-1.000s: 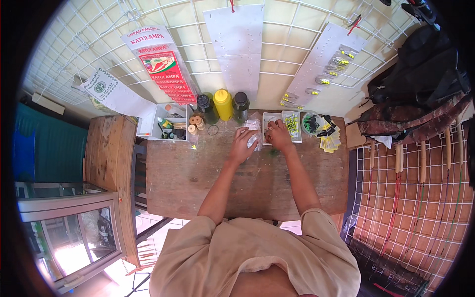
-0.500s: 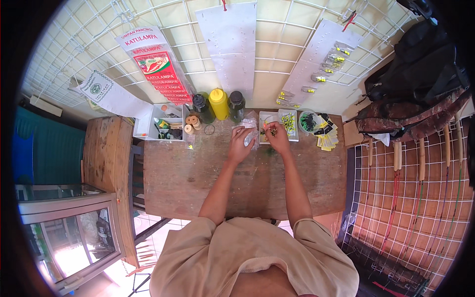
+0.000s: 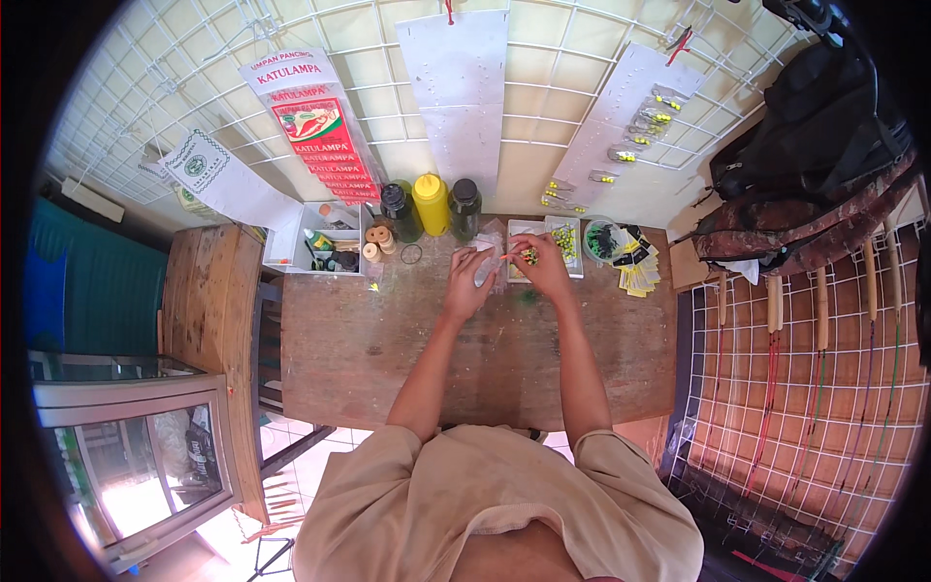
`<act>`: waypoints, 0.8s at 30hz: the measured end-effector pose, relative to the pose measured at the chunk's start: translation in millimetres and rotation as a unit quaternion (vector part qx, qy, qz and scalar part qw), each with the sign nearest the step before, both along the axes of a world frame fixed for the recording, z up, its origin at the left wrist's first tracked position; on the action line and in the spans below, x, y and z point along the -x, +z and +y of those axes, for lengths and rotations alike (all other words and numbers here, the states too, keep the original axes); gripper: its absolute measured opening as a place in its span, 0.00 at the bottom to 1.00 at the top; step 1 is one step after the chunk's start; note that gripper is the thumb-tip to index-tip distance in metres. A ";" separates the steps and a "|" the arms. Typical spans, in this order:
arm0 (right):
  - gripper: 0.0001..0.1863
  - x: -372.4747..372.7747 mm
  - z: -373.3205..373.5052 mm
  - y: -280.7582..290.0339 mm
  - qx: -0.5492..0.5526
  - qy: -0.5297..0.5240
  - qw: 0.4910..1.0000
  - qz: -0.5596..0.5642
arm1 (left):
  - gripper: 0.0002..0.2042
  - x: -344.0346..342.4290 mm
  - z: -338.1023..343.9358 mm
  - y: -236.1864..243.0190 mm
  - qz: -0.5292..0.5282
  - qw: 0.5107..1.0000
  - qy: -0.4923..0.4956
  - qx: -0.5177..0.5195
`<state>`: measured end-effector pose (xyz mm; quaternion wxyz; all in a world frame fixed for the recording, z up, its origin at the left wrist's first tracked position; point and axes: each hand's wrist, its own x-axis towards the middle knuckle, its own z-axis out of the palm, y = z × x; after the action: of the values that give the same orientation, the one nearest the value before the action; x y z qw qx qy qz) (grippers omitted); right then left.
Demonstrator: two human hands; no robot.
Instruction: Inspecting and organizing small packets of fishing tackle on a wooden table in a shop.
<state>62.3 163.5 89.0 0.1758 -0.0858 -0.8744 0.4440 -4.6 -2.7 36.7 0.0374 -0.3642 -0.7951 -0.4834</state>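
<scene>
My left hand (image 3: 467,281) is closed at a small clear plastic bag (image 3: 494,239), pinching it above the back middle of the table. Just to its right, my right hand (image 3: 543,262) has thumb and fingertips pressed together on a tiny orange piece (image 3: 504,257), close to the bag. The piece is too small to make out in kind. Beneath and behind the right hand stands a white divided box (image 3: 529,224). Yellow-green beads (image 3: 565,236) lie in its right compartment, while the right hand partly covers the left one.
Right of the box are a round tub (image 3: 601,239) of dark green pieces and fanned yellow packets (image 3: 637,267). To the left stand a yellow squeeze bottle (image 3: 430,206), two dark bottles, wooden spools (image 3: 379,242) and a white box (image 3: 332,266) of supplies. A wire grid rises behind the wooden table (image 3: 369,359).
My right hand has moved from over the white box's left compartment leftward to the plastic bag, bringing the orange piece along. The left hand has stayed nearly still. The view has shifted slightly.
</scene>
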 end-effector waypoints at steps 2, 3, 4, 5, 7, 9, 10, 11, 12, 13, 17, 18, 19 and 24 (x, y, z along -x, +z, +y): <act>0.14 0.1 -1.6 0.1 0.010 0.000 1.000 -0.012 | 0.19 -1.7 0.9 2.3 0.000 1.000 0.002 -0.008; 0.14 0.4 -2.4 1.0 0.010 0.001 1.000 -0.012 | 0.19 -2.3 1.3 3.3 -0.006 1.000 0.001 -0.015; 0.14 0.7 -3.1 1.7 0.001 -0.001 1.000 -0.012 | 0.19 -2.9 1.7 4.4 -0.013 1.000 0.000 -0.021; 0.14 1.6 -3.8 2.4 -0.009 -0.002 1.000 -0.012 | 0.19 -2.6 1.5 4.0 -0.012 1.000 0.001 -0.022; 0.14 2.4 -4.6 3.8 -0.031 0.004 1.000 -0.003 | 0.19 -2.1 1.5 3.2 -0.007 1.000 -0.004 -0.026; 0.14 2.4 -5.2 5.2 -0.052 0.009 0.999 0.005 | 0.19 -0.9 1.3 3.7 -0.001 1.000 -0.005 -0.026; 0.15 1.9 -4.9 6.1 -0.060 0.029 0.998 0.004 | 0.18 -0.1 1.4 3.8 0.005 1.000 -0.005 -0.027; 0.15 1.3 -5.4 7.9 -0.068 0.050 0.996 0.002 | 0.18 0.0 0.9 4.9 0.004 1.000 -0.005 -0.027; 0.15 0.3 -6.4 9.7 -0.068 0.050 0.996 0.001 | 0.18 0.1 0.3 5.8 0.002 1.000 -0.001 -0.025; 0.14 -0.9 -7.8 11.2 -0.054 0.039 0.998 0.009 | 0.18 0.1 -0.2 6.8 -0.001 1.000 0.004 -0.022; 0.13 -1.1 -1.0 10.0 -0.104 0.027 0.993 0.046 | 0.18 -0.9 1.2 12.1 -0.014 0.999 0.012 -0.042; 0.13 -2.5 1.0 7.0 -0.104 0.026 0.993 0.046 | 0.18 -1.0 2.2 13.0 -0.001 0.998 0.018 -0.060; 0.12 -4.4 2.2 3.5 -0.109 -0.006 0.993 0.045 | 0.18 -1.0 2.8 14.0 0.012 0.997 0.024 -0.078; 0.08 -12.0 4.9 -21.5 -0.152 -0.107 0.983 -0.014 | 0.17 0.4 1.3 5.2 -0.004 0.997 0.025 -0.073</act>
<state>74.3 168.3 67.5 0.2211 -0.1569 -0.9199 0.2834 -5.0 -1.3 41.9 0.0734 -0.3384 -0.7669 -0.5404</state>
